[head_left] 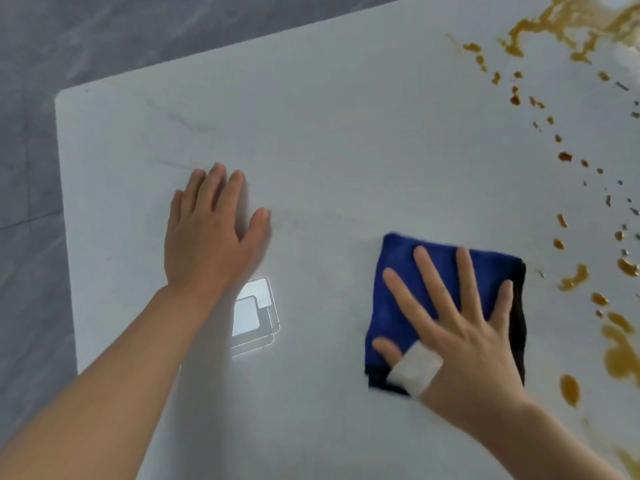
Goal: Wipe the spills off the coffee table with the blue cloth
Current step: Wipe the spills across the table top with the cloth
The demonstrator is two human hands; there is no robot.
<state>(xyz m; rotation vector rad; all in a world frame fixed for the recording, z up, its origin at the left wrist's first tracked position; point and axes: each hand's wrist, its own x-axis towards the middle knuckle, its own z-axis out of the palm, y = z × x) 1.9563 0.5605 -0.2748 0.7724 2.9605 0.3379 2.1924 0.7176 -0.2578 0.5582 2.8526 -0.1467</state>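
Two bare hands on a pale, faintly veined coffee table (346, 133), seen from above. Right hand (460, 327) lies flat, fingers spread wide, palm down on the blue cloth (405, 303); pressing, not gripping. White bandage (414, 367) wrapped around base of right thumb. Cloth is folded to a rough square, deep blue fuzzy pile, with a darker, near-black strip along its right edge and near-left corner. It sits right of centre, toward the near side of the table. Left hand (211, 233) flat on bare tabletop, fingers close together, thumb out, holding nothing, well apart from cloth. Amber-brown spills (620, 355) run down the table's right side: scattered drops, smears, larger pool at far right corner. Nearest drops just beside cloth's right edge, not touching. Bright window reflection (254, 313) beside left wrist. Grey stone floor (31, 168) beyond the left edge.
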